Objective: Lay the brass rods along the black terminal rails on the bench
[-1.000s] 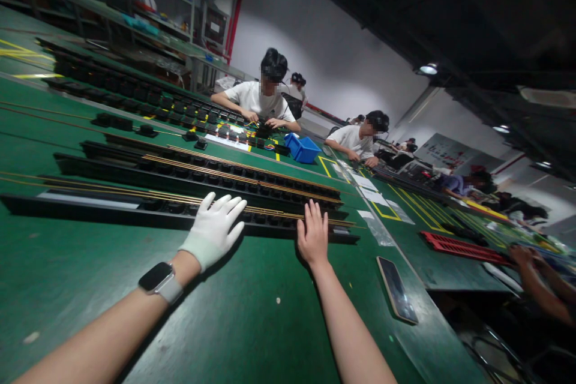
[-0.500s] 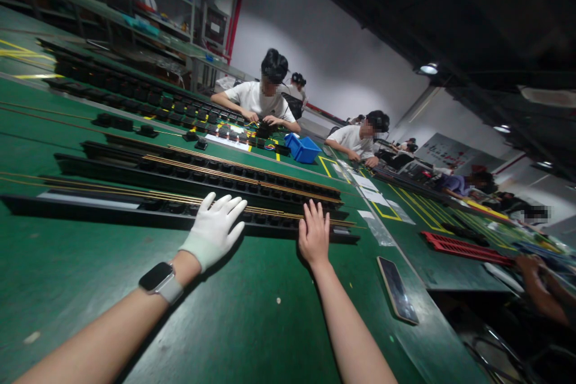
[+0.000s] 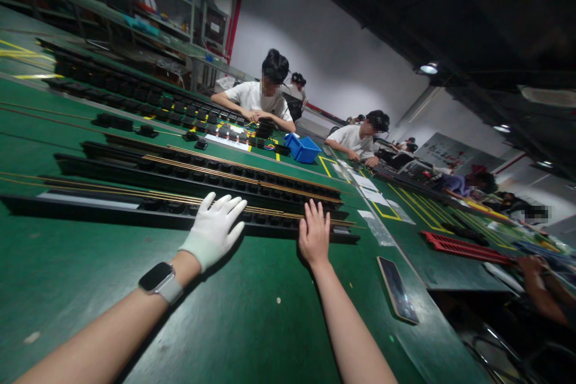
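My left hand, in a white glove, lies with fingers spread on the nearest long black rail. Bare and flat, my right hand rests near the right end of that same rail, its fingers slightly apart. Thin brass-coloured rods run lengthwise along the rail and pass by the fingertips of both hands; parts of them are hidden beneath the fingers. Behind it lie more black rails with further brass-coloured rods on top. A watch is on my left wrist.
A phone lies right of my right arm on the green table. Further back are a blue bin and rows of black parts. Co-workers sit across the table; another person's hands are at the right, near a red slotted piece.
My hands and the rails have not visibly moved. Across the table, the nearest co-worker's hands have shifted slightly, coming closer together.
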Tool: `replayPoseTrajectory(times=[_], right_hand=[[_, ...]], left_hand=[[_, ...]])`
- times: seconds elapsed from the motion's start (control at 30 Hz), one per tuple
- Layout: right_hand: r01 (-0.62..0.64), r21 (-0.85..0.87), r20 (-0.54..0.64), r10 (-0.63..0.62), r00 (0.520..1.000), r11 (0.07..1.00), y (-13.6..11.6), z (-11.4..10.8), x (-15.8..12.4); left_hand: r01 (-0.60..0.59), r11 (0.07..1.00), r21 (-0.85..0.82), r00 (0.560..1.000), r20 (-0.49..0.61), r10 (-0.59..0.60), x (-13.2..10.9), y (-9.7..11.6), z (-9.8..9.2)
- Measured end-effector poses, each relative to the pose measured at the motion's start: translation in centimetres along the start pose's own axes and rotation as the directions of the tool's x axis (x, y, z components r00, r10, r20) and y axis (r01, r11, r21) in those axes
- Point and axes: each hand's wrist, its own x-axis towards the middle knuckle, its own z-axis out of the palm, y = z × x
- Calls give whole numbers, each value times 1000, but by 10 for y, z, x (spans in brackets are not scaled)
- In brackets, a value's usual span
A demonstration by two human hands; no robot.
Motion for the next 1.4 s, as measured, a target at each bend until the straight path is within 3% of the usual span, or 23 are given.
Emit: replayPoseTrajectory(times=[0.33, 1.4], right_hand=[[10, 17, 69, -11, 998, 1000, 1, 1, 0], [-12, 44, 54, 9, 998, 999, -1, 4, 1]], left_hand=[[6, 1000, -20, 1000, -3, -6, 0, 1, -1], [-6, 1000, 16, 1000, -11, 6, 1, 0, 0]])
